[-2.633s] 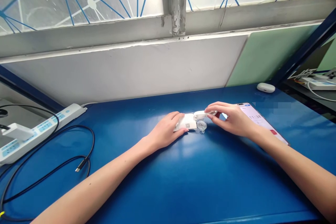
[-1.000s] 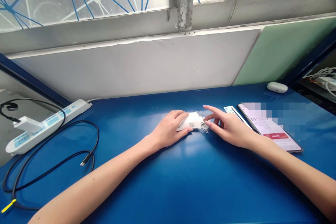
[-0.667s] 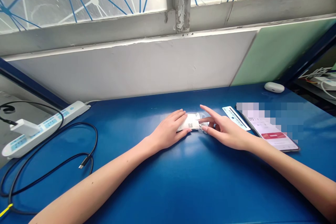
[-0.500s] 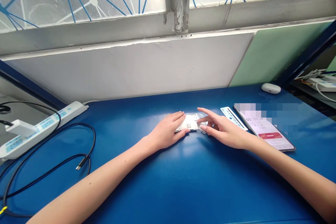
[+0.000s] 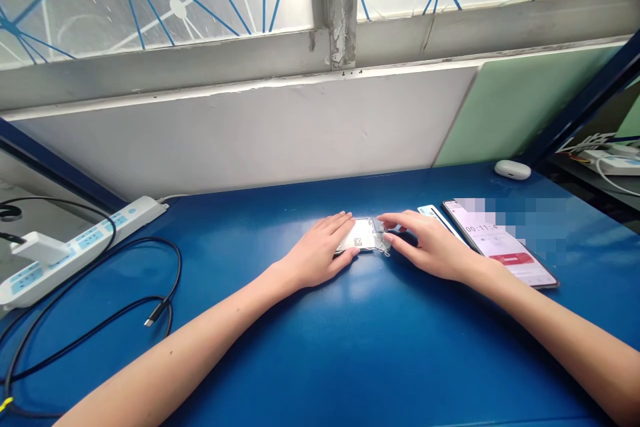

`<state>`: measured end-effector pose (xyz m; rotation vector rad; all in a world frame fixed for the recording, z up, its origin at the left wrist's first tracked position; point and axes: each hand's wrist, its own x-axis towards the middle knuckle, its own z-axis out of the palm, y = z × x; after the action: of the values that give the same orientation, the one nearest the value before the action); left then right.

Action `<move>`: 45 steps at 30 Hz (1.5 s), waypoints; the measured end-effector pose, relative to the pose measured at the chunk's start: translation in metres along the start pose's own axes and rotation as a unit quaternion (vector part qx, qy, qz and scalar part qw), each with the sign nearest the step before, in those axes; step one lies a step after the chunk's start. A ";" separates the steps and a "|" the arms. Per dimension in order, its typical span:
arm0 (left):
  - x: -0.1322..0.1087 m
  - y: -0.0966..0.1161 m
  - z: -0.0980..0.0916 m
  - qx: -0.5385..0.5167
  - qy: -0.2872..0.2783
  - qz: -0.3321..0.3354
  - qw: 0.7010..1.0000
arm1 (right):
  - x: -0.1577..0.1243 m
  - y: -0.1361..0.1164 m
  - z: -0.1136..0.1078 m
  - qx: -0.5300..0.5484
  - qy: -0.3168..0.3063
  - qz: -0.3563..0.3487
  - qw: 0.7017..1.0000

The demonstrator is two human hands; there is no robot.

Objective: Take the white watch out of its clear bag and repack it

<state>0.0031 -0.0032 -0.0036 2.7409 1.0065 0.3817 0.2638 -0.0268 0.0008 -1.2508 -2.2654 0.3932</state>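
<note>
A small flat white item (image 5: pixel 361 235), with a dark mark printed on it, lies on the blue table in what looks like a clear plastic bag. My left hand (image 5: pixel 323 250) rests flat over its left end, fingers stretched out and thumb along the near edge. Crumpled clear plastic (image 5: pixel 382 245) and a bit of fine chain or cord show at the right end. There my right hand (image 5: pixel 425 243) has its fingertips at the plastic, thumb and forefinger apart. Whether those fingertips touch the plastic is hard to see, and its other fingers are partly hidden.
A white and blue card or ruler (image 5: pixel 434 215) and a phone (image 5: pixel 500 243) with a running timer lie right of my right hand. A white earbud case (image 5: pixel 513 169) sits at the back right. On the left are a power strip (image 5: pixel 85 247) and a looped black cable (image 5: pixel 173 280).
My right hand has lowered its raised forefinger to the right end of the plastic, and its fingers are less spread. My left hand stays on the white item. The view has shifted slightly.
</note>
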 end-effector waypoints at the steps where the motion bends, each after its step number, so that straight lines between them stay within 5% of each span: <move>1: 0.000 0.000 0.000 0.005 -0.010 0.001 1.000 | 0.000 -0.001 0.001 0.009 -0.001 -0.001 1.000; 15: 0.000 -0.001 0.000 0.026 -0.029 0.005 0.999 | -0.005 -0.021 0.012 -0.070 -0.003 -0.079 0.994; 45: -0.002 0.000 -0.007 -0.017 -0.057 0.005 0.998 | -0.008 -0.014 0.025 -0.016 0.006 -0.055 0.998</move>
<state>-0.0009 -0.0040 0.0023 2.7033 0.9490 0.2384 0.2434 -0.0412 -0.0156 -1.1350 -2.3267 0.3098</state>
